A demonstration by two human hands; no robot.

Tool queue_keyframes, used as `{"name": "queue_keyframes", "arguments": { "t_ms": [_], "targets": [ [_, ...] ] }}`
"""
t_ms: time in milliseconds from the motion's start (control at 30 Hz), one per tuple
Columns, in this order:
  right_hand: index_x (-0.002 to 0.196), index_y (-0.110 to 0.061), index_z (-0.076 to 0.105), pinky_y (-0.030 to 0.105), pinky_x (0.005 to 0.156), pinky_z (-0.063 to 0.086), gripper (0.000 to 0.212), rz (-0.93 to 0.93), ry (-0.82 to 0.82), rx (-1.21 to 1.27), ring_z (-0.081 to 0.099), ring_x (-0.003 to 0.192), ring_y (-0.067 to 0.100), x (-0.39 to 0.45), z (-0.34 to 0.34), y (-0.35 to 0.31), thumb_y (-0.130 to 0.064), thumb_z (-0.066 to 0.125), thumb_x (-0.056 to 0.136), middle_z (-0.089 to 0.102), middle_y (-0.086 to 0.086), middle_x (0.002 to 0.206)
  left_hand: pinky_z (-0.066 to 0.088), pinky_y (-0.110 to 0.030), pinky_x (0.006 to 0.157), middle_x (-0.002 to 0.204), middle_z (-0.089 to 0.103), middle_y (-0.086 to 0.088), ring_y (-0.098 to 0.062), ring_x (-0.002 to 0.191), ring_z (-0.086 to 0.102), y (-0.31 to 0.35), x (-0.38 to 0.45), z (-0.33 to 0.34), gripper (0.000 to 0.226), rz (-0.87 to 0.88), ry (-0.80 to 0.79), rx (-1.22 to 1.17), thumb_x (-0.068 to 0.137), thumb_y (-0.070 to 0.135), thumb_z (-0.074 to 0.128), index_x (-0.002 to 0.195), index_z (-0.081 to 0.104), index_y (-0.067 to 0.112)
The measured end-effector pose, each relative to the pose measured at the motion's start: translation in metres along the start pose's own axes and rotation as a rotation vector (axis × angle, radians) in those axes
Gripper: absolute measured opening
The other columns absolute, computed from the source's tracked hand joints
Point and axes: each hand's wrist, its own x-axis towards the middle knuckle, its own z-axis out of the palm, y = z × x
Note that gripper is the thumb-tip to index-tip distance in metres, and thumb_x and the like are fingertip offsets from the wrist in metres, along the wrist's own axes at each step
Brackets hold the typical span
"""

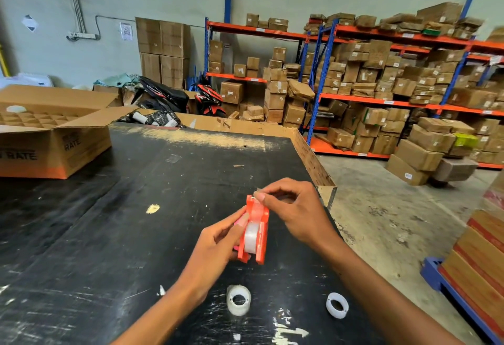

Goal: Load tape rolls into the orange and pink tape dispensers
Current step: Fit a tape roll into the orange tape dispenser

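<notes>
My left hand (215,246) grips the orange tape dispenser (262,235) from its left side, just above the black table. A clear tape roll (251,237) sits inside the dispenser. A sliver of pink (240,222), perhaps the pink dispenser, shows between my left fingers and the orange one. My right hand (294,211) pinches the tape's end at the dispenser's top, near the cutter. Two loose white tape rolls lie on the table near me: one (238,300) below my left hand, the other (337,305) under my right forearm.
An open cardboard box (54,143) with divider cells stands at the table's far left. The table's right edge (313,159) drops to a concrete floor. Shelving (381,102) packed with brown parcels fills the background. Stacked cartons on a blue pallet (447,284) stand at right.
</notes>
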Motion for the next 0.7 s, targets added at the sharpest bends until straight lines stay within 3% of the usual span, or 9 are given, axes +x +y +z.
{"name": "queue_keyframes", "arguments": {
  "t_ms": [100, 167, 367, 600, 700],
  "targets": [
    [0.083, -0.010, 0.078, 0.017, 0.066, 0.051, 0.009, 0.027, 0.009, -0.003, 0.068, 0.074, 0.010, 0.001, -0.001, 0.002, -0.017, 0.073, 0.080, 0.073, -0.001, 0.078, 0.058, -0.048, 0.081, 0.094, 0.073, -0.016, -0.016, 0.081, 0.068, 0.004, -0.001, 0.001, 0.041, -0.010, -0.004, -0.002, 0.074, 0.041, 0.068, 0.115, 0.065, 0.042],
    [0.080, -0.011, 0.078, 0.021, 0.061, 0.053, 0.012, 0.079, -0.015, 0.023, 0.067, 0.066, 0.010, 0.002, -0.003, 0.001, -0.020, 0.072, 0.082, 0.074, 0.003, 0.074, 0.056, -0.049, 0.083, 0.091, 0.069, -0.021, -0.017, 0.079, 0.064, 0.005, -0.002, -0.001, 0.041, -0.015, -0.034, -0.017, 0.071, 0.038, 0.072, 0.111, 0.067, 0.044],
    [0.082, 0.007, 0.073, 0.024, 0.066, 0.062, 0.015, 0.330, -0.128, 0.198, 0.073, 0.075, 0.029, 0.011, -0.009, -0.004, -0.007, 0.073, 0.079, 0.074, 0.024, 0.086, 0.057, -0.040, 0.076, 0.106, 0.069, -0.023, -0.018, 0.080, 0.061, 0.002, 0.000, -0.007, 0.049, 0.039, -0.052, 0.031, 0.066, 0.031, 0.075, 0.113, 0.064, 0.040],
    [0.069, 0.004, 0.069, 0.020, 0.057, 0.061, 0.009, 0.533, -0.168, 0.290, 0.071, 0.062, 0.018, 0.012, -0.008, 0.006, 0.001, 0.072, 0.077, 0.072, 0.018, 0.079, 0.059, -0.034, 0.073, 0.101, 0.070, -0.019, -0.012, 0.075, 0.062, -0.015, -0.002, -0.001, 0.052, 0.036, -0.049, 0.067, 0.069, 0.031, 0.076, 0.119, 0.064, 0.033],
    [0.078, 0.000, 0.069, 0.018, 0.049, 0.057, 0.004, 0.563, -0.104, 0.272, 0.069, 0.060, 0.015, 0.007, -0.008, 0.019, -0.001, 0.073, 0.078, 0.071, 0.017, 0.084, 0.058, -0.028, 0.070, 0.088, 0.071, -0.008, -0.007, 0.072, 0.063, -0.019, -0.003, 0.009, 0.056, 0.003, -0.070, 0.058, 0.067, 0.032, 0.075, 0.122, 0.064, 0.029]
  ]
}}
